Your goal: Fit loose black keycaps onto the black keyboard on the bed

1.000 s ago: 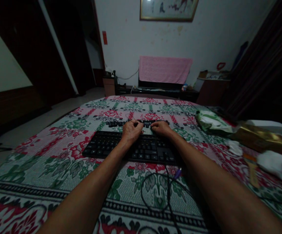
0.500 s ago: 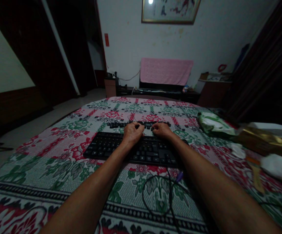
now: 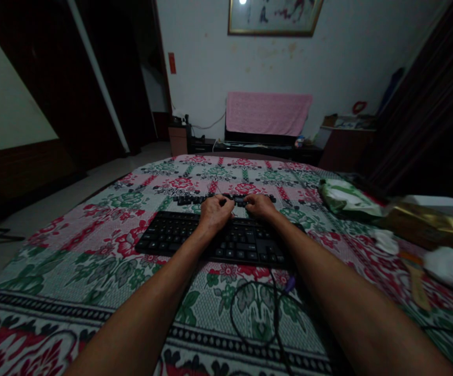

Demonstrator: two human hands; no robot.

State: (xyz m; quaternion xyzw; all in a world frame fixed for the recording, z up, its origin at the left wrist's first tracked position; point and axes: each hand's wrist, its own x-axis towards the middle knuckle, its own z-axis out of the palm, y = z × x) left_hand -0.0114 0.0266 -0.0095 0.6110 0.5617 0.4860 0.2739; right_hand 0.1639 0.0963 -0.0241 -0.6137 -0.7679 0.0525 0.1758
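Working at black keyboard (image 3: 179,237) far edge | left hand (image 3: 215,213), right hand (image 3: 260,207) are curling onto loose keycap row (image 3: 193,199) | pinch: cannot tell | next move is probably calling for fine fingertip alignment.

Two hands (image 3: 215,213) (image 3: 260,206), one black keyboard (image 3: 171,237), one coiled cable (image 3: 250,319), one green bag (image 3: 346,197), one pink towel (image 3: 267,112)

— What is filling the far end of the room?

— A white wall (image 3: 328,68) is rising there, stained in places. A framed picture (image 3: 275,18) is hanging high on it, its glass catching a spot of light.

— And below that?

— A pink cloth (image 3: 267,113) is draping over a low dark cabinet (image 3: 250,146), with a small wooden cupboard (image 3: 178,140) standing just left of it. A dark curtain (image 3: 426,104) is closing off the right side, and a pale floor (image 3: 54,203) is running along the left towards a dark doorway (image 3: 140,94).
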